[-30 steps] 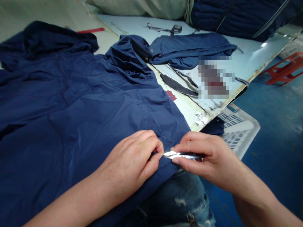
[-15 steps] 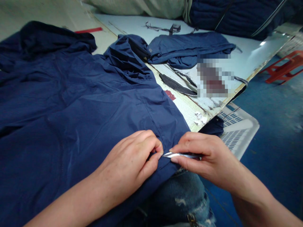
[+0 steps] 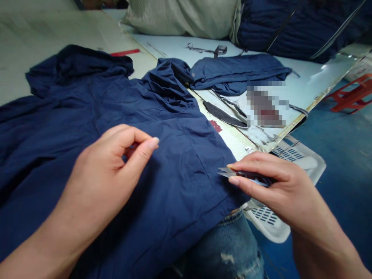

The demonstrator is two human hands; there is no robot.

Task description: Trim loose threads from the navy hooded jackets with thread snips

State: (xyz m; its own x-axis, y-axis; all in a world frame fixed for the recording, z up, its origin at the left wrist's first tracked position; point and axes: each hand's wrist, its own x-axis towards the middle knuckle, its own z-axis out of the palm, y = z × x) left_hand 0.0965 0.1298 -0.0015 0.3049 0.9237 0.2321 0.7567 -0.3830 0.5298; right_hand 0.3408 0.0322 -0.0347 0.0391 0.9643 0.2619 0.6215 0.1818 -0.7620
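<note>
A navy blue jacket (image 3: 87, 116) lies spread over the table and hangs onto my lap. My left hand (image 3: 107, 170) hovers above its middle, thumb and fingers curled toward each other in a loose pinch; whether anything is between them I cannot make out. My right hand (image 3: 270, 186) is at the jacket's right hem, closed round small metal thread snips (image 3: 228, 172) whose tips point left at the fabric edge.
A second navy garment (image 3: 238, 69) lies further back on the white table (image 3: 308, 81), with dark fabric strips (image 3: 223, 114) beside it. A white plastic basket (image 3: 290, 162) sits below the table edge on the right. Bundled cloth is piled at the back. A red stool (image 3: 351, 93) stands on the blue floor.
My left hand let go of the hem and rose up and left over the jacket. My right hand with the snips drew slightly right. The view tilted downward.
</note>
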